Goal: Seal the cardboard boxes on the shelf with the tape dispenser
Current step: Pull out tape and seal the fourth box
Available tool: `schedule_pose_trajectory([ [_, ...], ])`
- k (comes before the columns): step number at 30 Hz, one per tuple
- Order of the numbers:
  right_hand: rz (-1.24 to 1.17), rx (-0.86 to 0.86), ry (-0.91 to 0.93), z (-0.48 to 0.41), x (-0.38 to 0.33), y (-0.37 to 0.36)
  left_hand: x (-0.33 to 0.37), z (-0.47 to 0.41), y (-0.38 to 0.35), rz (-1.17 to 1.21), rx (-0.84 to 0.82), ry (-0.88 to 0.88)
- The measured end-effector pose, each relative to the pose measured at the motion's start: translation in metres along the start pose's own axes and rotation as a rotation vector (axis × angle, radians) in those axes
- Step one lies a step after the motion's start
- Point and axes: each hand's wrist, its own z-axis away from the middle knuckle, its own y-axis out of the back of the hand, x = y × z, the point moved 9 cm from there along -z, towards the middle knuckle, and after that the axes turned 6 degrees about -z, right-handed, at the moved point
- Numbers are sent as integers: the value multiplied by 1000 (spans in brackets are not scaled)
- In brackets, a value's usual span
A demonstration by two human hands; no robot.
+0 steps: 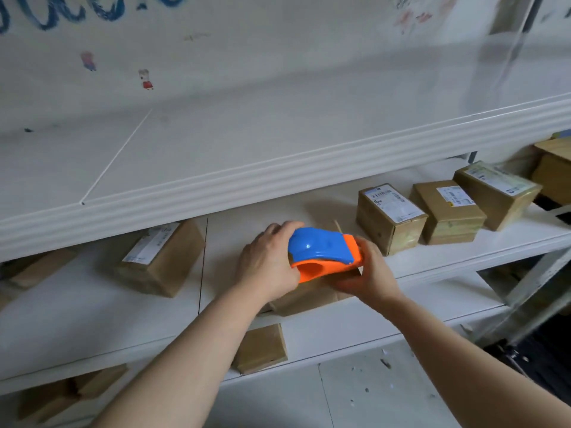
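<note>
A blue and orange tape dispenser (324,253) rests on top of a brown cardboard box (304,299) at the front of the middle shelf (102,316). My left hand (268,262) grips the dispenser's left end. My right hand (369,270) holds its orange right end and touches the box beneath. Most of that box is hidden by my hands and the dispenser. Another labelled box (160,257) sits to the left on the same shelf.
Three labelled boxes (391,216) (448,211) (497,193) stand in a row to the right, with more boxes (553,168) behind them. The white upper shelf (247,168) overhangs. A small box (262,349) and others (49,396) lie on lower shelves.
</note>
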Motion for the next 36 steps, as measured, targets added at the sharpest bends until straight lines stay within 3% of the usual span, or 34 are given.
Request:
schedule_pose_trajectory([
  [4,-56,-105,27,8,12,10,4,7,-29,219,-32,9],
  [6,52,-203,91,-2,9,11,-4,9,-36,287,-5,56],
  [12,347,-463,193,-23,-6,-8,-29,11,-30,223,80,204],
  [16,249,-477,132,-25,1,-12,-28,9,-24,178,60,216],
  [19,369,-505,204,-29,4,-17,-43,4,-17,151,37,240],
  [28,461,-545,285,-30,7,-26,-180,41,35,278,220,479],
  [36,464,-524,270,-28,4,-24,-205,49,28,287,236,485],
])
